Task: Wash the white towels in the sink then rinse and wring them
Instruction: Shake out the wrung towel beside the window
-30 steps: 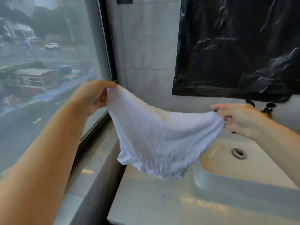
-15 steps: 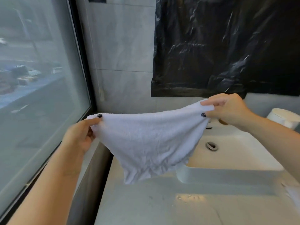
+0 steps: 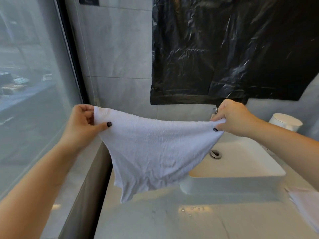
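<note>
Two hands (left (image 3: 82, 125), right (image 3: 234, 118)) pinch one white towel (image 3: 155, 152).

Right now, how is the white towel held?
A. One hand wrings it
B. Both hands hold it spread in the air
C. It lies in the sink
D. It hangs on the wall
B: the left hand and right hand each pinch an upper corner of the white towel, which hangs spread.

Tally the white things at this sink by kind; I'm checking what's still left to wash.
White towels: 2, one held, one partly visible at the counter's right edge
White sink: 1
White container: 1
Total: 4
</note>
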Motion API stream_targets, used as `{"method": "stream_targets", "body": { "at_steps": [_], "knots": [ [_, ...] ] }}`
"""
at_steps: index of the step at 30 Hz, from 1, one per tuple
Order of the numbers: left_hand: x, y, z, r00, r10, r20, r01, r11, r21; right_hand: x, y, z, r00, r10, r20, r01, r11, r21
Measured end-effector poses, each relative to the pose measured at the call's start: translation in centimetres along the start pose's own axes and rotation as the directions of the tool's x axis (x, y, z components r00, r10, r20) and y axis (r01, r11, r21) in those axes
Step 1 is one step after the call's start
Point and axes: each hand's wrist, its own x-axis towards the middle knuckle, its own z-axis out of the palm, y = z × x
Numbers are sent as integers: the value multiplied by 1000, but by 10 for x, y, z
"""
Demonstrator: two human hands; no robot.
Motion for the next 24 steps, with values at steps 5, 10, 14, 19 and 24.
{"method": "stream_targets", "body": {
  "at_steps": [5, 10, 14, 19, 24],
  "knots": [
    [26, 15, -6, 982, 190, -21, -167, 908, 385, -3, -12, -20, 998, 35, -45, -32, 998, 56],
    [33, 20, -11, 952, 300, -56, -216, 791, 572, -6, -25, -27, 993, 114, -15, -93, 873, 478],
    [28, 14, -15, 968, 234, -93, -154, 842, 517, -9, -31, -13, 988, 127, 88, -151, 675, 722],
    [19, -1, -11, 995, -42, -87, 54, 988, 144, 2, -28, 16, 956, 174, -238, -15, 834, 551],
    [0, -8, 1, 969, -220, -109, 206, 970, -131, 10, -34, 34, 928, 237, -287, -105, 906, 411]
  ]
}}
